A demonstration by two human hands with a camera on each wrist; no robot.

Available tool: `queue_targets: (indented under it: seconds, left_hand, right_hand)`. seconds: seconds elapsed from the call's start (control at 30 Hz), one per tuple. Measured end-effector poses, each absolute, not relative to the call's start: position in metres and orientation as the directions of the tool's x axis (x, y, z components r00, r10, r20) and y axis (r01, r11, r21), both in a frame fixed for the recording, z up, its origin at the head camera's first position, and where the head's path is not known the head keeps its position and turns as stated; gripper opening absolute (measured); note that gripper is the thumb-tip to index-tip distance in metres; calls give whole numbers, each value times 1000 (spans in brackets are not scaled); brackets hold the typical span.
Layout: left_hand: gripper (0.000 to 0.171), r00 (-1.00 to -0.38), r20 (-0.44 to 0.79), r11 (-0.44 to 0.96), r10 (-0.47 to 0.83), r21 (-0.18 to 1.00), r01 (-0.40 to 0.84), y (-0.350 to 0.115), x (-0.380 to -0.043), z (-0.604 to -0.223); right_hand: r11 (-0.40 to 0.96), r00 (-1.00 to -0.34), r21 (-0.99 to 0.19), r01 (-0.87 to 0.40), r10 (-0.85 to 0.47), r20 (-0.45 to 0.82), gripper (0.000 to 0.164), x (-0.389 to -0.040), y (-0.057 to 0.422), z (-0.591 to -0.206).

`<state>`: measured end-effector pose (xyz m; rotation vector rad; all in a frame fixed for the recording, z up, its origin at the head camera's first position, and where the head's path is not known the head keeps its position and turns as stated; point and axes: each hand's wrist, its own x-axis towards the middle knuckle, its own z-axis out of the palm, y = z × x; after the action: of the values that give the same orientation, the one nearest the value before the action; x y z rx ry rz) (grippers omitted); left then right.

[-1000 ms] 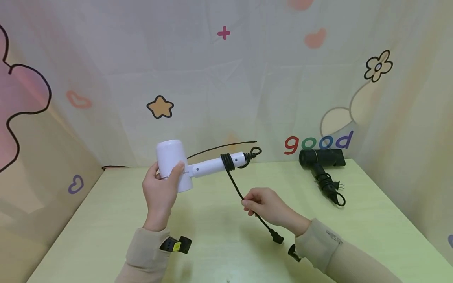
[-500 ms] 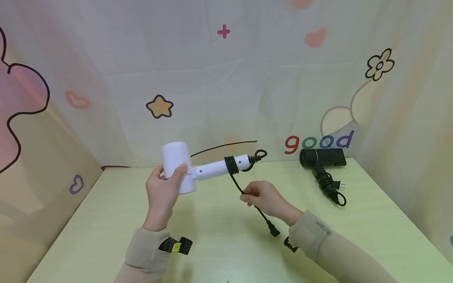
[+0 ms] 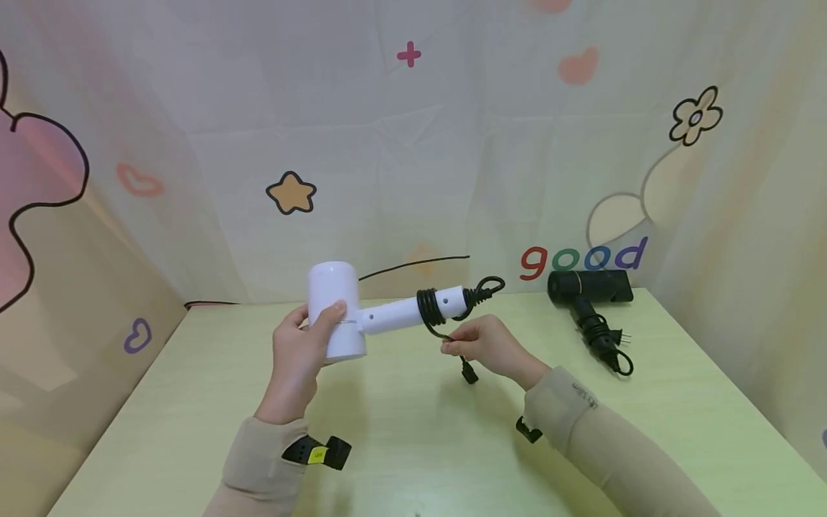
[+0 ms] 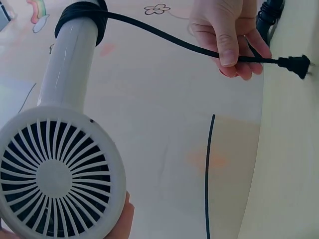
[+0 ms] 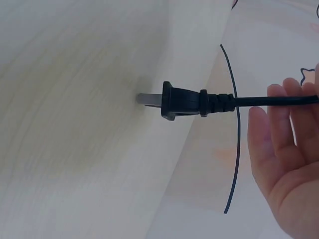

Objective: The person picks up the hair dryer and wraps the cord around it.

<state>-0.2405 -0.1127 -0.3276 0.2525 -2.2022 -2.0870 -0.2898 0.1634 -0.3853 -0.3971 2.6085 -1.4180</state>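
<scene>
A white hair dryer [image 3: 333,294] is held up over the table, its handle pointing right. My left hand [image 3: 298,359] grips its barrel, thumb across the near side. Black power cord [image 3: 429,309] is wound several times round the handle near its end. With thumb and fingers my right hand [image 3: 494,348] pinches the loose end of that cord, just below the handle. The two-pin plug [image 5: 182,101] dangles beyond the fingers in the right wrist view. Slatted air intake [image 4: 55,178] of the dryer faces the left wrist camera, hiding most of the left hand there.
A black hair dryer [image 3: 591,287] lies at the table's back right, its cord wrapped round its handle and its plug sticking out. Printed curtains [image 3: 388,179] stand behind the pale green table [image 3: 400,459] and along both sides.
The white hair dryer and left hand have shifted right. My right hand has risen closer to the handle, and less cord hangs past its fingers, with the plug now higher.
</scene>
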Motion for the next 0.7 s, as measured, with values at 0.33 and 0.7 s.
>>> queue_targets:
  seconds: [0.33, 0.7]
  left_hand:
    - [60, -996, -53, 125, -66, 990, -61, -115, -237, -330]
    - [56, -998, -27, 184, 64, 983, -15, -117, -237, -334]
  right_hand:
    - [553, -949, -798, -239, -305, 73, 13, -301, 169, -372]
    - [580, -891, -745, -330, -451, 43, 14, -309, 182, -346]
